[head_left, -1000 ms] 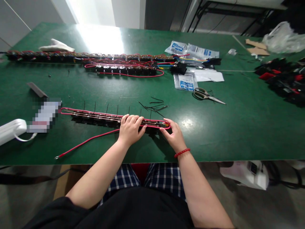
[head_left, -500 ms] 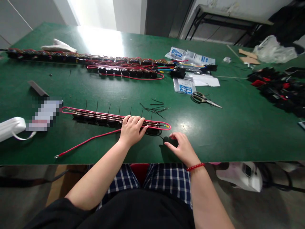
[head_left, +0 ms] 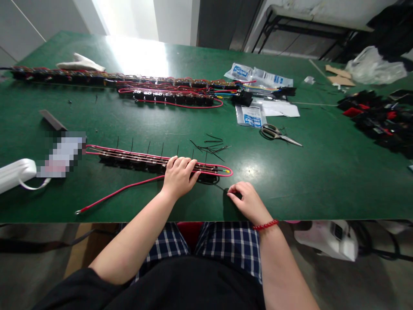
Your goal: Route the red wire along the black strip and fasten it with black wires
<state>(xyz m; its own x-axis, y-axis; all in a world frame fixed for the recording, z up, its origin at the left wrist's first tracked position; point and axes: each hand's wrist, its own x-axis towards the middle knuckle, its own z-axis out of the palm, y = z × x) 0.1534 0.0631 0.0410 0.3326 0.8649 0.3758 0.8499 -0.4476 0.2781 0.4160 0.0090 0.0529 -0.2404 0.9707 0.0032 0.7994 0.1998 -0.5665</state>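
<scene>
A long strip of black switches (head_left: 135, 160) wired with red wire lies near the table's front edge, thin black cable ties sticking up along it. My left hand (head_left: 179, 175) presses down on the strip's right part, fingers curled over it. Just right of the strip's end, my right hand (head_left: 247, 201) rests on the green table (head_left: 322, 172), fingers pinched on a thin black tie whose tip runs toward the strip. A loose red wire tail (head_left: 112, 194) trails left from under my left hand.
Loose black cable ties (head_left: 211, 145) lie behind the strip. Scissors (head_left: 279, 134) and plastic bags (head_left: 251, 115) sit to the right, longer wired strips (head_left: 129, 84) at the back, black and red parts (head_left: 377, 120) far right, a white device (head_left: 16, 174) at the left.
My right hand left the strip's right end and came back toward the table's front edge, its fingers closing into a pinch. My left hand stayed on the strip.
</scene>
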